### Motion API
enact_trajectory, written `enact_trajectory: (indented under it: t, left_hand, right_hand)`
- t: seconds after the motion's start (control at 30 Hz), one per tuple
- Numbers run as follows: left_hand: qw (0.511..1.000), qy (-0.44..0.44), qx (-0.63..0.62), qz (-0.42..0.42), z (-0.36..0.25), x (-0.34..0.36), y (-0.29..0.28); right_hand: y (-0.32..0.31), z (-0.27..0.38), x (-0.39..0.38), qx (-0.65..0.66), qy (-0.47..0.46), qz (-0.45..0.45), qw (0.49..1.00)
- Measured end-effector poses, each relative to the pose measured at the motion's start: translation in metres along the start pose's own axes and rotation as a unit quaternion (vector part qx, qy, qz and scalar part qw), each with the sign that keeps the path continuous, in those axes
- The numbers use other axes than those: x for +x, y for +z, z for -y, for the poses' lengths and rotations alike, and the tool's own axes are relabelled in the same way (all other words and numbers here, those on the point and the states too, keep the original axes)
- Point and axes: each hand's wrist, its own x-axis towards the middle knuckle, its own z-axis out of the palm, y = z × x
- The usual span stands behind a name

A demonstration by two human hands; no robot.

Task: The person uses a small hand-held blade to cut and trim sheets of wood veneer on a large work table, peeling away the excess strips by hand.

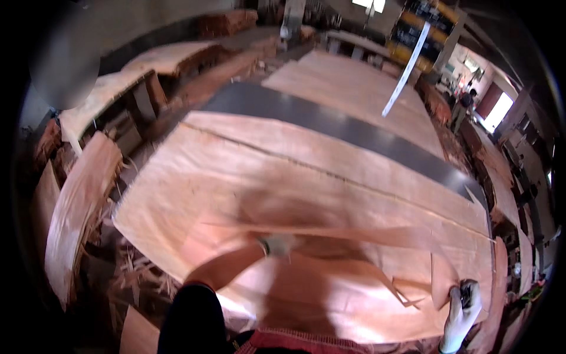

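A large pale pink wood veneer sheet (318, 147) with a long dark split lies before me on a dark grey surface (348, 124). My left hand (277, 245), in a pale glove, is stretched forward onto a loose, blurred veneer piece (354, 233); its fingers are smeared by motion. At the lower right, my right hand (461, 312), also gloved, is closed round a small black object (470, 290) I cannot make out, beside a torn, curled veneer flap (442, 277).
Veneer stacks (82, 200) and scraps (141, 277) lie at the left. Another pale sheet (354, 82) is beyond the grey strip, near a white upright strip (407, 71) and yellow-black stack (421, 26). A person (463, 109) stands in the right background.
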Motion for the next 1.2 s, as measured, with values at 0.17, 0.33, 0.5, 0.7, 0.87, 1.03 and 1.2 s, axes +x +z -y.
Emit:
enact_trajectory:
  t: [0.17, 0.33, 0.5, 0.7, 0.87, 1.03, 1.2]
  left_hand:
    - [0.987, -0.045, 0.007, 0.157, -0.027, -0.022, 0.029]
    - [1.000, 0.015, 0.004, -0.015, -0.045, -0.061, 0.035]
    - [0.978, -0.103, -0.174, -0.054, -0.075, -0.126, 0.000]
    - [0.961, -0.176, 0.200, 0.076, -0.107, -0.193, -0.168]
    - [0.921, -0.252, 0.213, 0.205, -0.027, -0.225, -0.219]
    - [0.843, -0.237, 0.342, 0.341, 0.116, -0.260, -0.174]
    - [0.849, -0.232, 0.333, 0.338, 0.226, -0.303, -0.109]
  right_hand:
    - [-0.021, -0.009, -0.008, -0.014, 0.047, -0.038, 0.998]
    - [-0.058, -0.093, 0.006, 0.052, 0.024, -0.186, 0.981]
    - [-0.144, -0.264, -0.035, 0.004, 0.258, -0.359, 0.897]
    - [-0.177, -0.416, -0.222, -0.066, 0.447, -0.399, 0.798]
    - [-0.191, -0.417, -0.327, -0.182, 0.525, -0.380, 0.739]
    - [-0.231, -0.337, -0.328, -0.349, 0.409, -0.482, 0.692]
    - [-0.148, -0.294, -0.360, -0.319, 0.434, -0.486, 0.688]
